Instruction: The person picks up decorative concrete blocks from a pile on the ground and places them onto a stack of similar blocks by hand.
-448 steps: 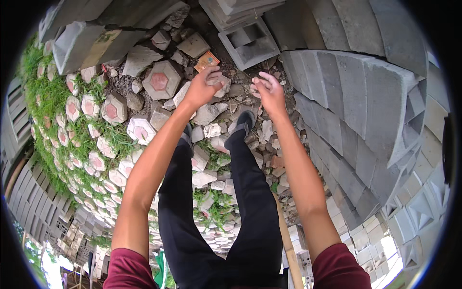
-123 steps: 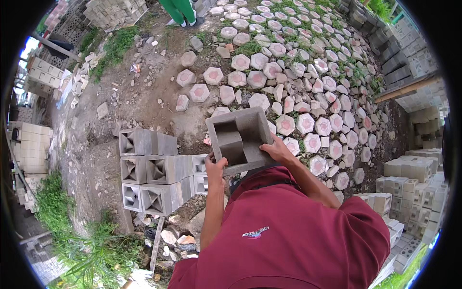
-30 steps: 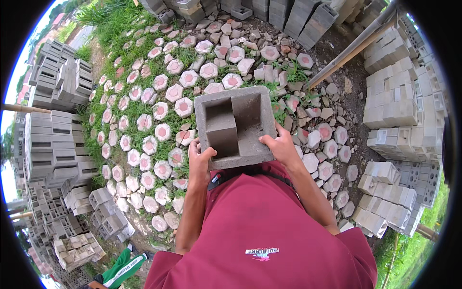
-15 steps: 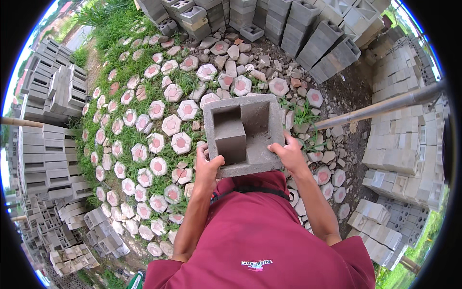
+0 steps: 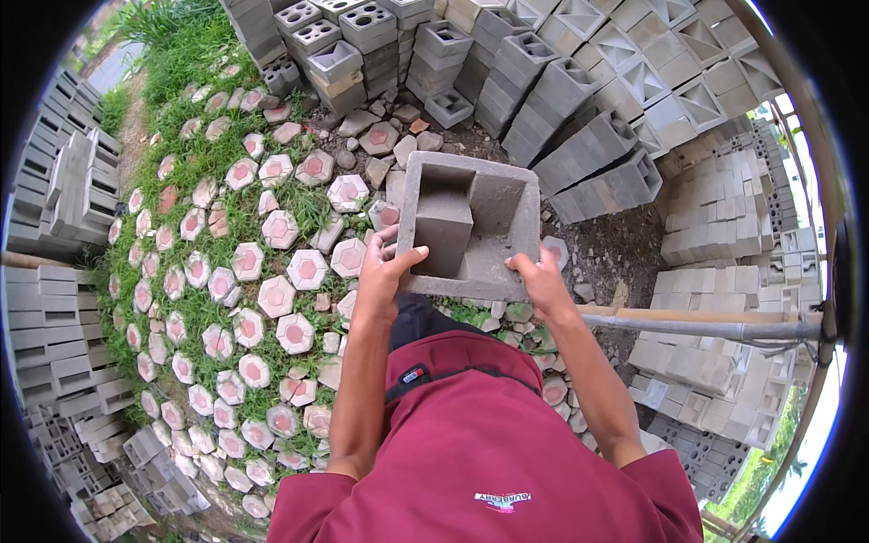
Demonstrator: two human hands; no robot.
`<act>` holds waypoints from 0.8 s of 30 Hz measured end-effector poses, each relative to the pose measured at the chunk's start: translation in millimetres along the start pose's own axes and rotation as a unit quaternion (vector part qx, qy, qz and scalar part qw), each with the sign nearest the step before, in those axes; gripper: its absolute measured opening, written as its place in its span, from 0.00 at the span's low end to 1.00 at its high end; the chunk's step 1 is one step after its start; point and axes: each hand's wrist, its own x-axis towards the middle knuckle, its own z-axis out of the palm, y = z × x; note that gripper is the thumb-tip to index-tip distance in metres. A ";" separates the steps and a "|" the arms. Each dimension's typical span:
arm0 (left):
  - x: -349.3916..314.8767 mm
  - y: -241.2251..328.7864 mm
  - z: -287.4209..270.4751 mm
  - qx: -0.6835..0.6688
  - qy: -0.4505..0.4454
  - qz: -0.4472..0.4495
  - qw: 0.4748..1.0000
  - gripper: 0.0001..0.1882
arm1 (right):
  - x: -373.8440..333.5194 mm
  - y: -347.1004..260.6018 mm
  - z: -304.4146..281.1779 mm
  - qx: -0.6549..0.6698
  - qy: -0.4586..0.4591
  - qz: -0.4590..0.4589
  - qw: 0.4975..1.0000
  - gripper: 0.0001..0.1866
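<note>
Held out in front of my body is a grey concrete block, squarish, with a raised rim and a recessed inside stepped into hollows. My left hand grips its near left side, thumb over the rim and fingers behind the outer wall. On the near right corner my right hand is closed, its thumb on the rim; the fingers underneath are mostly hidden. The block is off the ground, its open face turned up toward me.
Hexagonal pavers with reddish centres lie among grass on the left. Tall stacks of hollow blocks stand ahead, beside patterned vent blocks. More blocks are piled at right, behind a bamboo pole. Rubble covers ground ahead.
The view has shifted toward the stacks ahead and right, which now appear nearer. The block stays in both hands and sits slightly higher and further right in the picture.
</note>
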 end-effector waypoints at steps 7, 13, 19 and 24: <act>182.9 -13.3 23.5 0.040 -0.013 -0.003 0.999 0.38 | 176.9 -12.5 -31.8 -0.036 0.030 0.027 0.999 0.23; 366.5 -24.6 22.5 0.092 0.027 -0.072 0.993 0.35 | 365.5 -11.5 -37.0 -0.035 0.021 0.086 0.995 0.24; 543.6 -24.8 12.3 0.105 0.037 -0.116 0.987 0.34 | 531.5 20.4 -32.8 0.005 0.038 0.101 0.994 0.22; 650.4 -40.0 14.7 0.099 0.024 -0.169 0.980 0.30 | 610.5 39.7 -41.0 0.083 0.080 0.137 0.984 0.23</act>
